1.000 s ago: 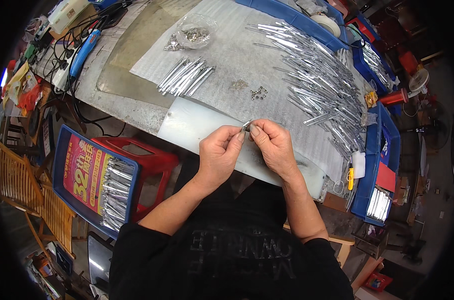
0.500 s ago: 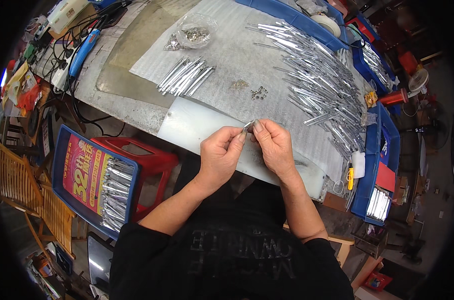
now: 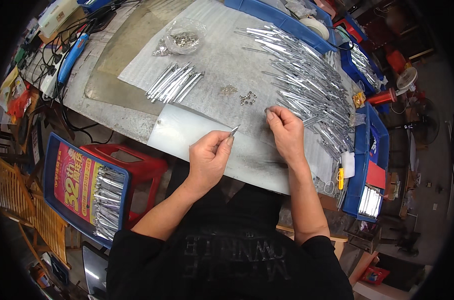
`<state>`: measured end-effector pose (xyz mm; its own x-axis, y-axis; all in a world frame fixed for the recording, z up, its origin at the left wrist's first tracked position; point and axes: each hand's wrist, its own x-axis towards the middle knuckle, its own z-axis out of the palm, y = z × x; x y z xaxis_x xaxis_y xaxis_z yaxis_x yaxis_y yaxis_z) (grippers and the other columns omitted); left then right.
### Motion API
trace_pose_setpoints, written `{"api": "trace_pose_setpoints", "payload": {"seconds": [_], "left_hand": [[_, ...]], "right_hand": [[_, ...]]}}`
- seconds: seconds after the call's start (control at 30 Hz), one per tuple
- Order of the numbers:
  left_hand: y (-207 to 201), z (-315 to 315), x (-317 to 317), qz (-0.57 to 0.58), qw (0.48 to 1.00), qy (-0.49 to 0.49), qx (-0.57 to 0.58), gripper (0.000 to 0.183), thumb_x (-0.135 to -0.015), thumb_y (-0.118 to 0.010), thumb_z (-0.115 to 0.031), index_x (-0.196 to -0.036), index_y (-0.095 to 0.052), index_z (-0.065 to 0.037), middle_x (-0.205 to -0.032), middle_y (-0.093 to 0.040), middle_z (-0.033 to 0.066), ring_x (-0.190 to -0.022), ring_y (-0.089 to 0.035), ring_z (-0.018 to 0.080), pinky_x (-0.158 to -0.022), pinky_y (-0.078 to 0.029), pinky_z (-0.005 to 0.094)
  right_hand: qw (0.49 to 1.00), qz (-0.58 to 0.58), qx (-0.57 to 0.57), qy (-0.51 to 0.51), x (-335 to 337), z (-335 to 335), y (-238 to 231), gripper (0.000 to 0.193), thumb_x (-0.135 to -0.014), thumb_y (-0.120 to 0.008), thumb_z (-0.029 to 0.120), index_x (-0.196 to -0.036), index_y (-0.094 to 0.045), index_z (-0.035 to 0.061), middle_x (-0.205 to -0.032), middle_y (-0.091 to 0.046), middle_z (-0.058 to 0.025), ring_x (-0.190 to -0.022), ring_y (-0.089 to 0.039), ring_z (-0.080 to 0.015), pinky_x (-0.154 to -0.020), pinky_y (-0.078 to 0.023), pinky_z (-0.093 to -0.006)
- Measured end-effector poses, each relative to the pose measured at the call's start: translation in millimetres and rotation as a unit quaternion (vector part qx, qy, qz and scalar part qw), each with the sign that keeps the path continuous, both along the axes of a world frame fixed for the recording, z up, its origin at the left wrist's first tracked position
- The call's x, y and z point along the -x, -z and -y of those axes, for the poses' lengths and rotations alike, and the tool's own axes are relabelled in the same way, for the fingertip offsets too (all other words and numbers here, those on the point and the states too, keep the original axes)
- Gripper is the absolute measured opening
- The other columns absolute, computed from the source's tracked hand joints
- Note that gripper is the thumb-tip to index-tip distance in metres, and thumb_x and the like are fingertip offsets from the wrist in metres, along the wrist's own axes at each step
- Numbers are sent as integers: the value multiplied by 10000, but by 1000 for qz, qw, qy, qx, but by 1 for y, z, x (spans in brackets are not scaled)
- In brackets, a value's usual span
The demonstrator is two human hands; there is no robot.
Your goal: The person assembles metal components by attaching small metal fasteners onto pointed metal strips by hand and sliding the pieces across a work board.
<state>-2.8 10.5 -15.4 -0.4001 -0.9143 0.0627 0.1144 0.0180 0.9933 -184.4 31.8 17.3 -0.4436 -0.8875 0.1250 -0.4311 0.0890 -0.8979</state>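
- Silver metal strip (image 3: 234,131) is pinched in your left hand (image 3: 209,157), tip up, over the white sheet (image 3: 177,132) at the surface's near edge.
- Your right hand (image 3: 285,131) is curled, fingertips closed at the edge of the big pile of loose strips (image 3: 307,85); can't tell what it grips.
- Done, judging by layout: a small neat bundle (image 3: 174,82), plus the strips in the blue bin (image 3: 84,187) by your left.
- Left: most of the big pile; tiny fasteners (image 3: 247,98) lie just beyond your hands.
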Motion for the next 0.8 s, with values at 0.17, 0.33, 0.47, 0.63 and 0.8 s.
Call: {"api": "trace_pose_setpoints", "payload": {"seconds": [0.17, 0.33, 0.47, 0.63, 0.8], "left_hand": [[4, 0, 4, -22, 998, -46, 41, 79, -822, -563, -34, -851, -584, 37, -587, -494, -17, -515, -403, 21, -439, -330, 192], [1, -1, 3, -25, 999, -36, 23, 78, -822, -564, -34, -849, -584, 36, -594, -502, -10, -517, -408, 26, -445, -338, 195], [-3, -1, 2, -11, 999, -32, 29, 76, -818, -569, -32, -847, -584, 36, -604, -509, -1, -525, -416, 32, -453, -349, 198], [1, 0, -1, 8, 998, -14, 68, 105, -851, -544, -53, -897, -572, 37, -690, -519, -29, -549, -411, 3, -467, -330, 151], [0, -1, 1, 5, 998, -38, 55, 87, -810, -577, -38, -848, -584, 40, -628, -533, 26, -536, -446, 53, -471, -375, 210]], "right_hand": [[986, -162, -4, -32, 16, 21, 0, 140, -777, -568, 94, -852, -613, -16, -775, -608, -133, -699, -579, -227, -638, -450, -304], [959, -270, -18, -78, 21, 39, 8, 127, -760, -574, 91, -825, -615, -11, -802, -607, -155, -741, -581, -290, -681, -456, -348], [936, -334, -45, -103, 18, 48, 10, 112, -756, -557, 87, -789, -602, -10, -801, -601, -165, -751, -576, -307, -690, -452, -375], [917, -373, -95, -105, 16, 55, 8, 121, -752, -530, 88, -781, -586, -15, -807, -595, -177, -760, -572, -323, -694, -450, -395], [924, -350, -113, -105, 16, 54, 8, 121, -733, -518, 75, -777, -577, -21, -802, -589, -184, -767, -567, -332, -688, -448, -401]]}}
